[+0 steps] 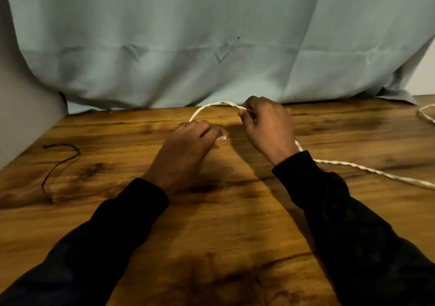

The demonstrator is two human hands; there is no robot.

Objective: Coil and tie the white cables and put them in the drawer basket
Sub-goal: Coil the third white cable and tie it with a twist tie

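Observation:
A white twisted cable (367,169) lies on the wooden table (223,223). It arcs between both hands near the table's back edge and trails off to the right from under my right wrist. My left hand (188,150) pinches the cable's end, where a small pale tip shows at the fingertips. My right hand (268,126) is closed around the cable farther along, at the top of the arc. Another white cable piece (426,115) shows at the far right edge. No drawer basket is in view.
A thin dark cord (62,162) lies curled on the table at the left. A pale blue-green cloth (211,46) hangs behind the table's back edge. A grey wall (14,117) stands at the left.

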